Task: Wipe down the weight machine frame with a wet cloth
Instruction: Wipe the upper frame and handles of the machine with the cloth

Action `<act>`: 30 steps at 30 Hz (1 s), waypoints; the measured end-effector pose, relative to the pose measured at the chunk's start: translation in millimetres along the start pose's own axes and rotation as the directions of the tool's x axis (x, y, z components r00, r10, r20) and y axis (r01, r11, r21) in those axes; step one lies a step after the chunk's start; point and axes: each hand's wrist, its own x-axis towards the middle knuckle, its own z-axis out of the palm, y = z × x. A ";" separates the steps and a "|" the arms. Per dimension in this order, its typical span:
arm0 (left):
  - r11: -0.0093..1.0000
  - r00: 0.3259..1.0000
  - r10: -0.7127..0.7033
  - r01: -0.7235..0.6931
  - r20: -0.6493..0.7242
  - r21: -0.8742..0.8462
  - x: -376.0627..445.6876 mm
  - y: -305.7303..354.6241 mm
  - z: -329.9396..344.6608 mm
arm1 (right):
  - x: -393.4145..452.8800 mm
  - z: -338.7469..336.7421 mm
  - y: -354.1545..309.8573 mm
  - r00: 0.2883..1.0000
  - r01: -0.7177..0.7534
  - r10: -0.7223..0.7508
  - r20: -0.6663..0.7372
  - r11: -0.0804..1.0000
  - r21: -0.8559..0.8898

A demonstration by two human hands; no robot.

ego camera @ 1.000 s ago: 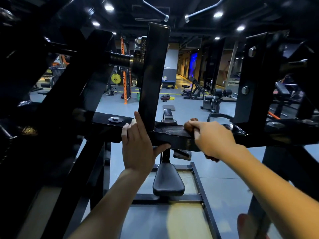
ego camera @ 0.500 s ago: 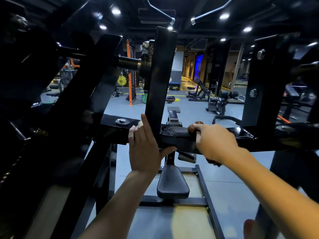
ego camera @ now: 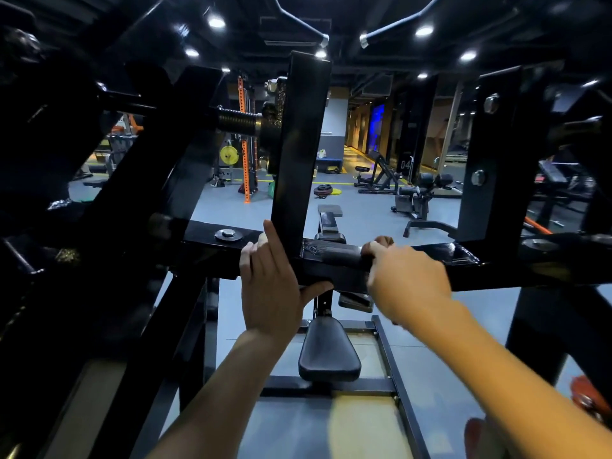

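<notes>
Right hand curled over a dark brownish wet cloth atop the black steel horizontal crossbar, whose long axis ran left to right, while the left hand, fingers straight, braced against the frame's black upright post.

Upright post left of open crossbar

Two bare forearms, no sleeves visible. Left hand and right hand wear no gloves, rings or watch. Right hand slightly motion-blurred.
</notes>
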 end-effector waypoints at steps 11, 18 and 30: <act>0.990 0.996 0.061 -0.069 -0.069 -0.120 0.6 -4.0 9.2 | 1.0 -4.6 -23.8 0.927 0.370 -0.373 -0.044 0.886 0.279; 0.994 0.998 0.056 -0.058 -0.024 -0.098 -1.2 -4.9 4.4 | 7.1 -3.8 6.7 0.999 0.024 -0.029 0.029 0.985 0.171; 0.983 0.995 0.054 -0.068 -0.088 -0.169 -3.6 -7.8 1.3 | -7.2 -10.5 63.6 0.999 0.039 -0.039 -0.031 0.999 -0.001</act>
